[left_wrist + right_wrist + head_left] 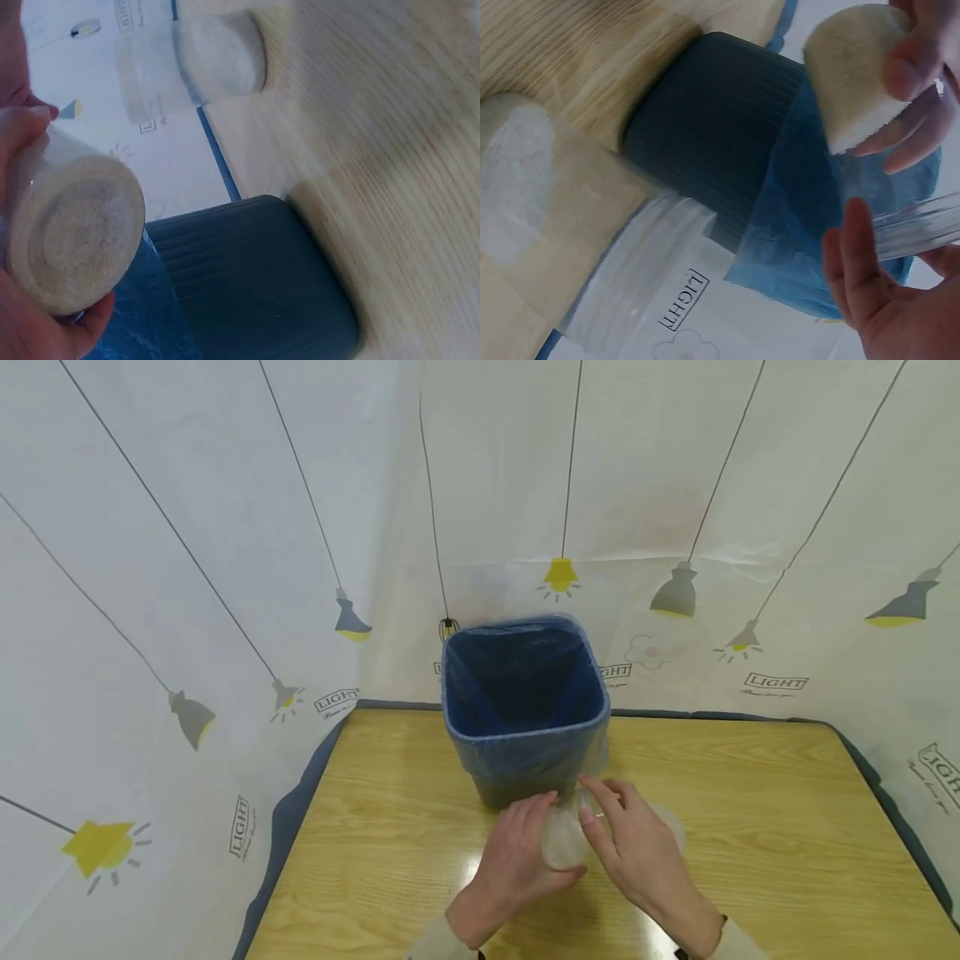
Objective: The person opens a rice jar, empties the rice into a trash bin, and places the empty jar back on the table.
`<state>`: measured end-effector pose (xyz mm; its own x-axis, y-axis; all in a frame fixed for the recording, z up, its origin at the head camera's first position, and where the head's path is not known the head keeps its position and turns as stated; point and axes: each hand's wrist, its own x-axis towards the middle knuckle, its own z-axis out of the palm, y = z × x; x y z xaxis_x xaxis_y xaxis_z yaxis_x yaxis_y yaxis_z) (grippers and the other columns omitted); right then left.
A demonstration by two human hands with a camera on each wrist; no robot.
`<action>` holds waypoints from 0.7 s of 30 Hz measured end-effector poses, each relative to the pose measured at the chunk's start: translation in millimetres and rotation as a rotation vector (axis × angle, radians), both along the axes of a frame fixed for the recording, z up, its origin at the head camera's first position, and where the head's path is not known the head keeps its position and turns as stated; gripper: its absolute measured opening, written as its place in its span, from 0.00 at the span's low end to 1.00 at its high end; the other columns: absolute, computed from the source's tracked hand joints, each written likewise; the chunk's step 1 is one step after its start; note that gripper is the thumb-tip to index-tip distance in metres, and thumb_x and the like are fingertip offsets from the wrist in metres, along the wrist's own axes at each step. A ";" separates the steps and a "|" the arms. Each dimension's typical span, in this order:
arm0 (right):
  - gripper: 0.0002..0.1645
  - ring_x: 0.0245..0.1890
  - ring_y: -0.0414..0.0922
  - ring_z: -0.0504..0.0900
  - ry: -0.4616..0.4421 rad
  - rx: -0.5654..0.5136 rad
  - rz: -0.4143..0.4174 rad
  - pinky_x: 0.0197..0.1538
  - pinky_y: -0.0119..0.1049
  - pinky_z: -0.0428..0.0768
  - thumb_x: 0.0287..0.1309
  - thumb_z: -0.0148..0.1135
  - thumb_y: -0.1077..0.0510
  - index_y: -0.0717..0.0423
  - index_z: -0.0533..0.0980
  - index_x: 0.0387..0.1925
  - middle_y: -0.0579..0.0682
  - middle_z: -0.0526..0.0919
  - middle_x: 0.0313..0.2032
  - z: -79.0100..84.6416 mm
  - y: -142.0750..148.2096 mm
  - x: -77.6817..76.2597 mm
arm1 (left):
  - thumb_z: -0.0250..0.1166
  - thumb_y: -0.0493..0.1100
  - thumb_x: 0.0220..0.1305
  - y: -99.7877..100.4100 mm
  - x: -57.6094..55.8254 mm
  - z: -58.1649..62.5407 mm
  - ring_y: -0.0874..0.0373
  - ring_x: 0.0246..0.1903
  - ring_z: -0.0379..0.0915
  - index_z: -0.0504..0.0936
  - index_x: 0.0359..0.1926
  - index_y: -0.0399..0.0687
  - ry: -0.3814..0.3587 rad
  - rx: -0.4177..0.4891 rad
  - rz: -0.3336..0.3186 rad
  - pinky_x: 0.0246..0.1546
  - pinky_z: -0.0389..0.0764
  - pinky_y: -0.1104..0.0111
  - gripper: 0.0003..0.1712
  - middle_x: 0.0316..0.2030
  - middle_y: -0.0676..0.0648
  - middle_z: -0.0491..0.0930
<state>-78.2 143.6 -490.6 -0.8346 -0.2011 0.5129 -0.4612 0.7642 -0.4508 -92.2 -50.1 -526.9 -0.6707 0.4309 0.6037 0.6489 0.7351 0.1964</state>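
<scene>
My left hand (pixel 513 852) grips a clear plastic jar (pixel 562 841) holding whitish, fine-grained contents. In the left wrist view its round base (pixel 82 234) faces the camera, tilted off the table. Between the fingers and thumb of my right hand (pixel 641 852) is a clear round lid (pixel 919 229), held apart from the jar at its mouth end. A second clear jar (pixel 221 56) stands upright beside the right hand, with white contents at its bottom and a threaded, uncovered mouth (pixel 641 262). My right hand hides most of this jar in the head view.
Just beyond the hands stands a dark bin (pixel 517 789) lined with a blue plastic bag (pixel 525 747). Both are on a wood-grain table (pixel 750 810). White sheeting (pixel 502 468) printed with lamps surrounds the table's back and sides.
</scene>
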 end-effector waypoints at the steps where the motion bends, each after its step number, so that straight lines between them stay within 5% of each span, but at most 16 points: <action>1: 0.22 0.40 0.50 0.84 0.027 -0.004 0.013 0.36 0.49 0.82 0.74 0.56 0.52 0.51 0.77 0.64 0.57 0.80 0.51 -1.7 0.2 -1.7 | 0.87 0.66 0.30 -0.4 -0.3 0.7 0.54 0.48 0.81 0.76 0.61 0.39 -0.012 0.001 0.000 0.48 0.82 0.64 0.59 0.50 0.46 0.83; 13: 0.22 0.42 0.49 0.83 0.138 -0.042 0.162 0.39 0.50 0.83 0.75 0.52 0.47 0.53 0.78 0.61 0.54 0.80 0.50 -10.7 9.0 -10.7 | 0.85 0.67 0.30 -3.5 2.9 6.5 0.56 0.48 0.79 0.76 0.61 0.42 -0.117 -0.015 -0.016 0.46 0.81 0.65 0.58 0.49 0.48 0.83; 21: 0.31 0.41 0.48 0.82 0.214 -0.038 0.209 0.38 0.47 0.82 0.79 0.42 0.38 0.55 0.79 0.60 0.53 0.80 0.49 -10.2 14.3 -11.4 | 0.84 0.66 0.33 -1.9 3.7 13.5 0.57 0.47 0.79 0.75 0.61 0.45 -0.189 -0.034 -0.044 0.47 0.80 0.67 0.55 0.50 0.51 0.83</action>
<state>-89.6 157.9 -500.8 -0.6493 -0.3347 0.6830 -0.6944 0.6272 -0.3528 -88.5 -52.0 -513.4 -0.7509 0.4804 0.4532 0.6345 0.7151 0.2932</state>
